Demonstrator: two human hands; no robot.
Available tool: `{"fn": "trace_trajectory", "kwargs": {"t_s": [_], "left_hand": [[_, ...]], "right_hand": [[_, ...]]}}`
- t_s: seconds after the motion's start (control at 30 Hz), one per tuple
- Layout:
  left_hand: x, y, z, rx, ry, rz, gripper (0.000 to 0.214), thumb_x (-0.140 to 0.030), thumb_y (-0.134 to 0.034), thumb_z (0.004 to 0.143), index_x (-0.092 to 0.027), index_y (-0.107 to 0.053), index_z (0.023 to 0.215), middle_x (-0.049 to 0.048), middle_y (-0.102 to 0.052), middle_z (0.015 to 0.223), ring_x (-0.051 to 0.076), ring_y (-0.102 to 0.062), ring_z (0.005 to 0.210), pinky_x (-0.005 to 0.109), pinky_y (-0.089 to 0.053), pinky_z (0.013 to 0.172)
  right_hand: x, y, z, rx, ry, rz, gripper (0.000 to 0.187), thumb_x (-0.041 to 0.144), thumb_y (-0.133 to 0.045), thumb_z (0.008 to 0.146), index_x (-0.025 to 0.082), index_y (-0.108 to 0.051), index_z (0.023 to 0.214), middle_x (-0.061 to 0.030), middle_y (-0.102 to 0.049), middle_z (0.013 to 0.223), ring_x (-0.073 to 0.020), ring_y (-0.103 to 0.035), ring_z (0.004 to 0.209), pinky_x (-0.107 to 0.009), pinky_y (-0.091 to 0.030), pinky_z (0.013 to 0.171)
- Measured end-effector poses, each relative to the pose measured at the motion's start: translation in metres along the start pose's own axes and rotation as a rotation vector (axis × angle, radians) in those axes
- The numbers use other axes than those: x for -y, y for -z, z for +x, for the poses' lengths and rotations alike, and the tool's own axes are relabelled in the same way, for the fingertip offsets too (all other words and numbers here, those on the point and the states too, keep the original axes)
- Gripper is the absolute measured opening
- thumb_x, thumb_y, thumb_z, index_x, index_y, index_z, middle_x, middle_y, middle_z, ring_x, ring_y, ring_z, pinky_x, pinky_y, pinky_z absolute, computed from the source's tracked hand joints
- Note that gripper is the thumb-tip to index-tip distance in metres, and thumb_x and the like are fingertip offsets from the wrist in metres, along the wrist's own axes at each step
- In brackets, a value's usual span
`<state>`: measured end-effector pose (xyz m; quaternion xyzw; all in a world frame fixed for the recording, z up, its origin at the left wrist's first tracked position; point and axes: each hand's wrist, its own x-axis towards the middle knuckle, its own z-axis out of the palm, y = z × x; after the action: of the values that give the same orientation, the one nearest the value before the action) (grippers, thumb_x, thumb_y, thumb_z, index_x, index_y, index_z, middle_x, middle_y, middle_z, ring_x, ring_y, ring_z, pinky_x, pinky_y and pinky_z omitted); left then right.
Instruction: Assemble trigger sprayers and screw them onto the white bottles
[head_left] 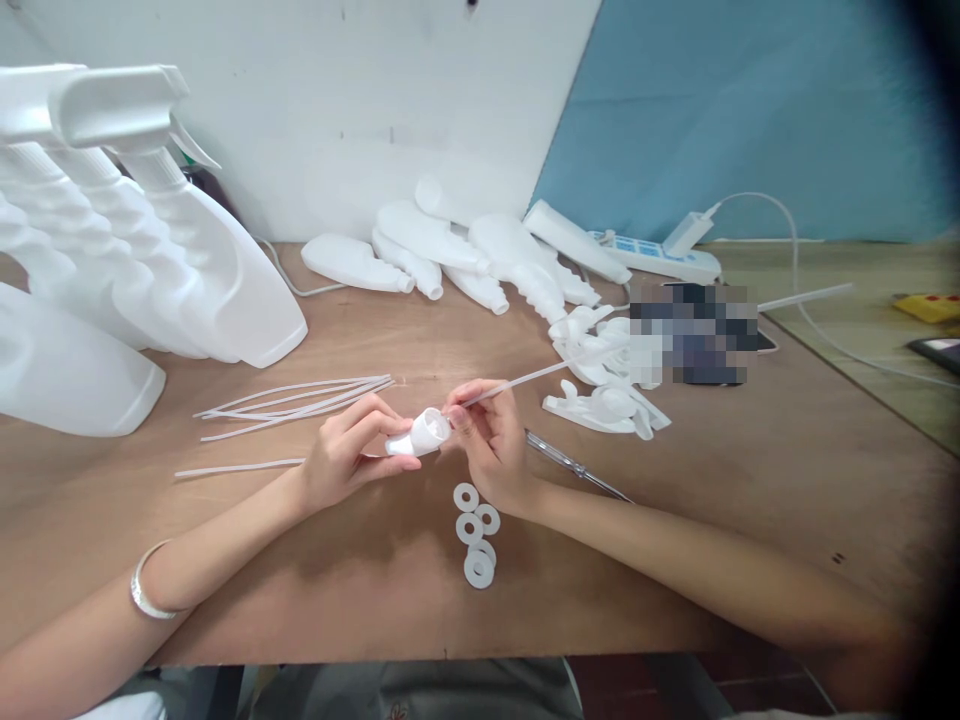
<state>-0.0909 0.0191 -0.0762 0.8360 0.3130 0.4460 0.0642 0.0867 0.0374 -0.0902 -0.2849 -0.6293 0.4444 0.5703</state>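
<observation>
Between thumb and fingers, my left hand (pixel 352 447) grips a white spray trigger head (pixel 429 432), its round collar opening turned toward my right hand. My right hand (pixel 491 445) pinches a thin white dip tube (pixel 532 376) close to its end, right by that opening. The tube slants up to the right. Whether its tip sits inside the collar is hidden by my fingers. Below my right hand lie several flat white ring washers (pixel 469 528), some overlapping. A clear-handled screwdriver (pixel 574 463) rests partly behind my right forearm.
More thin tubes (pixel 300 405) lie left of my hands. Assembled white spray bottles (pixel 217 260) stand at the left, one lying down (pixel 67 365). Empty bottles (pixel 427 235) lie along the wall. Trigger parts (pixel 607 405) are piled at right, near a power strip (pixel 660 258) with cable.
</observation>
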Motion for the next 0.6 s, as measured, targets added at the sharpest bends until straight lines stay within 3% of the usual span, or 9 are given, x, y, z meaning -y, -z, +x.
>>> {"fn": "trace_trajectory", "kwargs": {"t_s": [0.6], "left_hand": [[-0.0017, 0.0017, 0.0011, 0.036, 0.026, -0.012, 0.025, -0.027, -0.064, 0.072, -0.015, -0.051, 0.092, 0.0053, -0.057, 0.079, 0.013, -0.055, 0.070, 0.025, -0.047, 0.060]], "right_hand": [[0.0020, 0.0036, 0.0004, 0.021, 0.002, -0.019, 0.004, 0.024, -0.055, 0.080, 0.022, -0.052, 0.082, 0.0003, -0.056, 0.078, -0.0111, -0.056, 0.071, -0.027, -0.050, 0.064]]}}
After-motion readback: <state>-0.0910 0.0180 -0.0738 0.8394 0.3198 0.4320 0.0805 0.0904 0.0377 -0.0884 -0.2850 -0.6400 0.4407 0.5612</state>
